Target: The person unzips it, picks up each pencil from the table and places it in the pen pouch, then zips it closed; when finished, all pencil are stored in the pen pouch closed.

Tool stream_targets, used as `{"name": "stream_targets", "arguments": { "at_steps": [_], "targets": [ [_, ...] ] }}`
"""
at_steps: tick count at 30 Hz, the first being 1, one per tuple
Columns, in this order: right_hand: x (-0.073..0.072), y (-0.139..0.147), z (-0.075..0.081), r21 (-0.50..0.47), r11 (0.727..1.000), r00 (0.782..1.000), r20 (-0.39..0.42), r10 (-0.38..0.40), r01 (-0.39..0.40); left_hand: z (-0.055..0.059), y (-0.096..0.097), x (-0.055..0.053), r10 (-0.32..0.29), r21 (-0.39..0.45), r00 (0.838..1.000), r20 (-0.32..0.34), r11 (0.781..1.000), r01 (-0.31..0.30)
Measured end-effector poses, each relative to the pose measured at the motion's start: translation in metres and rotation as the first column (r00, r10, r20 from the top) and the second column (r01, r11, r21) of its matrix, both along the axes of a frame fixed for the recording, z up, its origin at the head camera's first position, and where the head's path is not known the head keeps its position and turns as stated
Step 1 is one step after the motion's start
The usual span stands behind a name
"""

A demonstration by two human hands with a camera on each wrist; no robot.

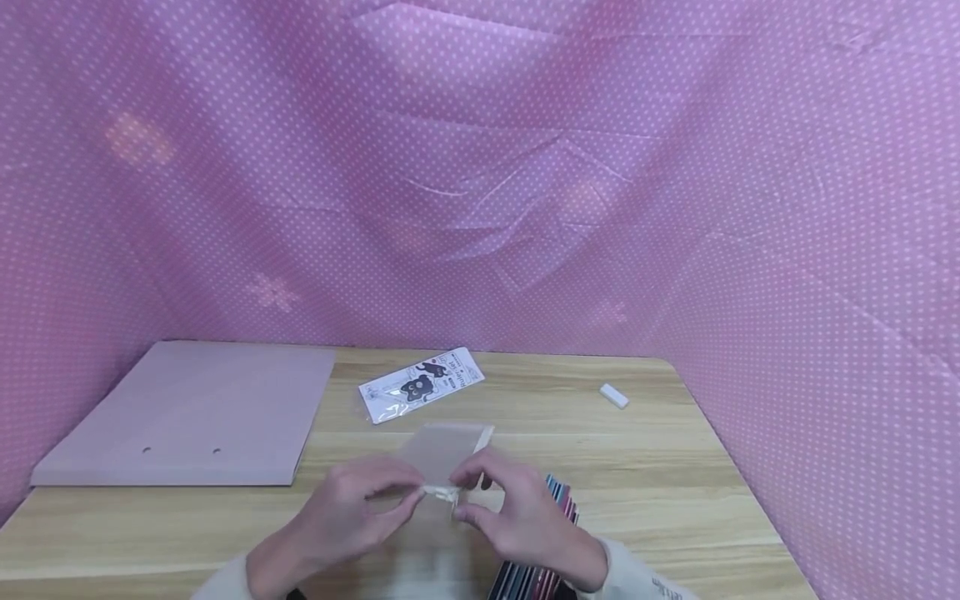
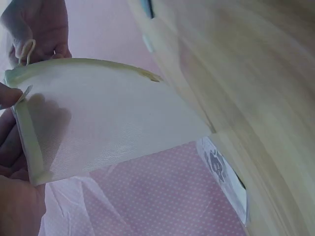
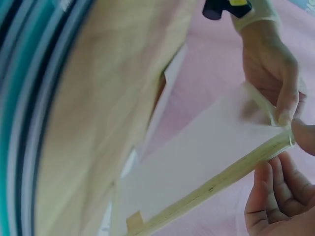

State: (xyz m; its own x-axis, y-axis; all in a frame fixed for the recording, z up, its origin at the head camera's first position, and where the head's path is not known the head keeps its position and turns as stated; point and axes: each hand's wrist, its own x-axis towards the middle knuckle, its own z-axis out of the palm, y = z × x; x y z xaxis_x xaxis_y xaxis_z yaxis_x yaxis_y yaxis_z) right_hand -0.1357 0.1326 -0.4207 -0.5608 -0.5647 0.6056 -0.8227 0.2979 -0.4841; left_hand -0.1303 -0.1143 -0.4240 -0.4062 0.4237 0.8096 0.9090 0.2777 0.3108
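Between both hands is a sheer, whitish mesh pouch (image 1: 442, 450) with cream edging, its near edge raised above the table. My left hand (image 1: 352, 512) pinches that edge between thumb and fingers. On the other side my right hand (image 1: 517, 512) pinches the pouch's corner with thumb and fingertips. In the left wrist view a thin string loop (image 2: 30, 49) stands up by the right hand, and the mesh pouch (image 2: 108, 118) spreads away from both hands. A yellowish edge strip (image 3: 211, 187) runs toward the right hand (image 3: 280, 201) in the right wrist view.
A packaged ruler set (image 1: 420, 386) lies behind the pouch. A large pale lilac board with two holes (image 1: 187, 412) covers the table's left. One small white block (image 1: 614, 396) lies back right. Narrow coloured items (image 1: 558, 500) lie in a row under the right forearm. Pink dotted cloth (image 1: 525, 208) surrounds the table.
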Motion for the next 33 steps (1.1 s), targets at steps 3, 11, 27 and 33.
{"name": "stream_targets", "arguments": {
  "at_steps": [3, 11, 27, 33],
  "targets": [
    [-0.006, 0.0, 0.005, -0.025, 1.0, 0.999, -0.048, -0.015, 0.013, 0.004, 0.003, -0.005, 0.033, 0.031, 0.999, 0.019, 0.999, -0.034],
    [-0.019, -0.005, 0.014, -0.107, 0.992, 0.995, -0.062, -0.077, 0.07, 0.01, 0.01, -0.016, 0.039, 0.106, 0.999, -0.006, 0.994, -0.038],
    [-0.03, -0.005, 0.021, -0.209, 0.978, 0.989, 0.148, 0.011, 0.02, 0.013, 0.014, -0.019, 0.089, 0.055, 0.995, 0.041, 0.994, -0.091],
    [-0.032, -0.005, 0.02, -0.195, 0.98, 0.992, 0.127, -0.012, 0.037, 0.018, 0.023, -0.02, 0.119, 0.068, 0.989, -0.089, 0.991, -0.113]
  ]
}}
